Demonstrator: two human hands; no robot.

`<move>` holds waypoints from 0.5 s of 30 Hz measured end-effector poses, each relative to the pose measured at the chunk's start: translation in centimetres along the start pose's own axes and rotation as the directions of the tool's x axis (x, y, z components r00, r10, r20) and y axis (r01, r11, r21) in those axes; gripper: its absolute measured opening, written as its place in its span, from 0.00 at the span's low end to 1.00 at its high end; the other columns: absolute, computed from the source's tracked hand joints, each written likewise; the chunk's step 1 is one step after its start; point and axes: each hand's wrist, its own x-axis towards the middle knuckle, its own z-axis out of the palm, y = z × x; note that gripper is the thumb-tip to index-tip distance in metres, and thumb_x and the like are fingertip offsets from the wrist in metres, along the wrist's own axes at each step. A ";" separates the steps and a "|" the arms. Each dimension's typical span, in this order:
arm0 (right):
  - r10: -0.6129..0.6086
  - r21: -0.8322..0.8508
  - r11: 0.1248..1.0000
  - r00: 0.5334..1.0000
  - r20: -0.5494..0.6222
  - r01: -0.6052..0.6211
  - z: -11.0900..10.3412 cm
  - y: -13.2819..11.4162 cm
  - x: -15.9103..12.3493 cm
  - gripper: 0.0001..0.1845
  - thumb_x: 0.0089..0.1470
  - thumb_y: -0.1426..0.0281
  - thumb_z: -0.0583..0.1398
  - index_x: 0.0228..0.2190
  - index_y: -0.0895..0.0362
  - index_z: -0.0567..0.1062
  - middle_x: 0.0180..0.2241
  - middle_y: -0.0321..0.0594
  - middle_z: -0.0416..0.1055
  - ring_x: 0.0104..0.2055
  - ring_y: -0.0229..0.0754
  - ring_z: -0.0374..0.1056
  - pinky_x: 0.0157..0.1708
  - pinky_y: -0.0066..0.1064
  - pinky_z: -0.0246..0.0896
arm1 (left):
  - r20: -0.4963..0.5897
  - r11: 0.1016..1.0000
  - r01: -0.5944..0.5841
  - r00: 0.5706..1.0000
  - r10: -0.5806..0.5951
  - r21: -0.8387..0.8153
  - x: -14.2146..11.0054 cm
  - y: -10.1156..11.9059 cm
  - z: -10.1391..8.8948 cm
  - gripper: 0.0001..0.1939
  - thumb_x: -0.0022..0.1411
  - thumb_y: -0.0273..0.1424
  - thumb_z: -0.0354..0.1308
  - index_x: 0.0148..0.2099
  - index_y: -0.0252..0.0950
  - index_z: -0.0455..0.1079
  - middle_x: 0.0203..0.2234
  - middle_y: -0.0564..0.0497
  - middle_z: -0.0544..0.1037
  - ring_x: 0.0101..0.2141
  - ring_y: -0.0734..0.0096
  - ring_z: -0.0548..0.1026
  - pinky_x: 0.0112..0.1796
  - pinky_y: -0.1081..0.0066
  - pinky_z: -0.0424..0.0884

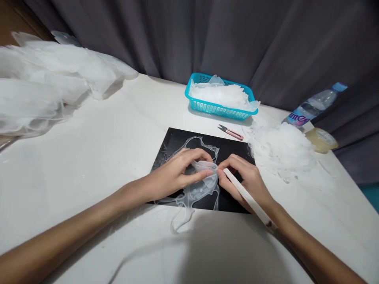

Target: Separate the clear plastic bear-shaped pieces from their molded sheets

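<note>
A translucent, soft rubbery sheet piece [203, 190] with thin, ragged strips trailing from its edges is over a black board [233, 150]. My left hand [185, 165] pinches its upper part between thumb and fingers. At the piece's right edge, the thumb and index finger of my right hand [247, 179] are closed together, close to the left fingertips. A long, white, flat-handled tool [247, 197] rests in my right hand and slants back over the wrist; its working end is hidden by the fingers. One loose strip hangs past the board's front edge onto the white table [112, 161].
Behind the board lie pink-handled thread snips [232, 132]. Farther back, a blue basket [220, 111] holds translucent pieces. Stacked translucent sheets [59, 75] fill the back left. At right are a heap of clear scraps [281, 152], a water bottle [315, 104] and a tape roll [321, 140].
</note>
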 end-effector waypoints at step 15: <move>-0.168 -0.278 0.952 0.977 -0.132 0.126 -0.1 0.1 0.1 0.16 0.65 0.63 0.64 0.51 0.54 0.73 0.45 0.47 0.76 0.46 0.50 0.71 0.48 0.42 0.68 | 0.001 0.991 -0.028 1.000 0.028 0.131 -0.4 -0.2 1.7 0.18 0.74 0.40 0.56 0.61 0.40 0.66 0.50 0.45 0.74 0.53 0.57 0.70 0.54 0.60 0.67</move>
